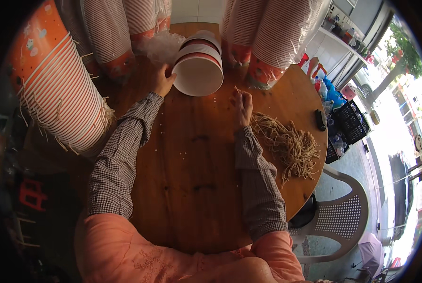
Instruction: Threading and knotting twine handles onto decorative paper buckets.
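Note:
A short stack of white paper tubs with red-orange bands lies on its side on the wooden table, the open mouth of the front one facing me. My left hand is at its left edge, thumb against the rim and the other fingers partly hidden beside the tub. To the right of the stack, apart from it, my right hand is closed with fingertips together; whatever they pinch is too small to make out. A loose heap of tan strings lies beside my right wrist.
A tall leaning stack of orange tubs with strings poking out stands at left. Bagged tub stacks line the far side, with crumpled clear plastic. Small white bits dot the table. A dark object and a grey chair are at right.

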Available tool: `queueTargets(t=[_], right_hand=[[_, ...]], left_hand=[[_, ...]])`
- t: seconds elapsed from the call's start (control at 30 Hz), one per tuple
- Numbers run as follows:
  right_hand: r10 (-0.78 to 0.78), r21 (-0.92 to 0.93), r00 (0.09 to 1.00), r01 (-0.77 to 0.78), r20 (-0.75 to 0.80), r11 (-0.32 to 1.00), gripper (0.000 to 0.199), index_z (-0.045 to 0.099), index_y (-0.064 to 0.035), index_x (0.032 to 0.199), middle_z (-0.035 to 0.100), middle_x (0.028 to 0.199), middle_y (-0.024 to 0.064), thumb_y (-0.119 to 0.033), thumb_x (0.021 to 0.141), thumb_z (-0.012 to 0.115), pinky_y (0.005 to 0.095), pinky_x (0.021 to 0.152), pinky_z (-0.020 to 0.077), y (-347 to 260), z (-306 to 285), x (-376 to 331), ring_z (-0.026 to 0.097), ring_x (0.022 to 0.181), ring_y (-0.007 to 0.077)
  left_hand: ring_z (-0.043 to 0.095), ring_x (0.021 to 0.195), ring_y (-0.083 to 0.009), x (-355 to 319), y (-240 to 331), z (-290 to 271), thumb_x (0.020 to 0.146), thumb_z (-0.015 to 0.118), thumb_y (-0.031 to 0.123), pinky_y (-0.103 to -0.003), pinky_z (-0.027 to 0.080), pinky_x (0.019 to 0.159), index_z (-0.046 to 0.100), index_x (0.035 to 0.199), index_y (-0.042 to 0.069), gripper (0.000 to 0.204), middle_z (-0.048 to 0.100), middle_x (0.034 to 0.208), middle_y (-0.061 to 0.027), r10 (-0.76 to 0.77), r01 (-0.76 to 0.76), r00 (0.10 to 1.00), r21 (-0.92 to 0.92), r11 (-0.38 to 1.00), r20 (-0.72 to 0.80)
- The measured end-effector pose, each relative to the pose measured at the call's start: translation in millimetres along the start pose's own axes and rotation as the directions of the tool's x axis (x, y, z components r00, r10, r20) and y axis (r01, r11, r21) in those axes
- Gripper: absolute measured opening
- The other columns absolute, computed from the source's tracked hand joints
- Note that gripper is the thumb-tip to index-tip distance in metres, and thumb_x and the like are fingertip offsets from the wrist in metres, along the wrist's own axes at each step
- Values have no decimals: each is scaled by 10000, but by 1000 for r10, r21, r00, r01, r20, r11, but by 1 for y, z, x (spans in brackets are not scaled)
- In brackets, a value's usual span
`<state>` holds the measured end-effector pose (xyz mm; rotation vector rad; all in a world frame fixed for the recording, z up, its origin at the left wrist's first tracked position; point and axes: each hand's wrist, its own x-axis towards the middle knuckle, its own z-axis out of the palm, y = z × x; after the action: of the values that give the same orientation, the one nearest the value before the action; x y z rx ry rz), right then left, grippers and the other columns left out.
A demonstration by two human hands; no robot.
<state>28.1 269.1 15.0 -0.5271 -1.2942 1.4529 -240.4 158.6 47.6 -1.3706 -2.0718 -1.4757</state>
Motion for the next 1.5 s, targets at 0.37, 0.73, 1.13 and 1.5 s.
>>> queueTargets(t=[0.37, 0.73, 1.13, 1.5], right_hand=[[28, 13, 980, -31, 195, 999, 186, 497, -56, 1043, 655, 980, 97, -235, 1005, 459, 321, 788, 516, -3, 20, 40, 631, 859, 171], [292, 80, 888, -340, 354, 937, 134, 495, -41, 1032, 641, 1090, 148, -166, 1006, 456, 342, 852, 519, -88, -21, -136, 634, 1008, 225], [253, 78, 933, -281, 255, 957, 105, 545, 1, 972, 595, 1205, 143, -100, 973, 512, 329, 932, 496, -82, 9, -189, 595, 1072, 188], [155, -74, 964, -142, 217, 987, 133, 565, 15, 971, 560, 1227, 125, -116, 955, 550, 283, 965, 415, -66, 6, -190, 533, 1069, 149]], left_hand=[[631, 831, -262, -46, 7, -14, 820, 689, 166, -364, 498, 755, 549, 1031, -7, 307, 645, 908, -133, -109, 115, 993, -132, 985, 51], [559, 1033, -282, -188, 132, -116, 818, 692, 87, -364, 463, 891, 529, 1145, 20, 372, 553, 1148, -123, 214, -212, 974, -38, 977, 70], [605, 1027, -365, -202, 153, -60, 900, 562, 182, -412, 516, 839, 481, 1258, 15, 403, 596, 1152, -194, 97, -85, 944, -52, 995, 314], [623, 996, -314, -200, 158, -51, 902, 563, 250, -405, 515, 839, 535, 1208, 22, 382, 624, 1126, -170, 94, -47, 936, -144, 988, 339]])
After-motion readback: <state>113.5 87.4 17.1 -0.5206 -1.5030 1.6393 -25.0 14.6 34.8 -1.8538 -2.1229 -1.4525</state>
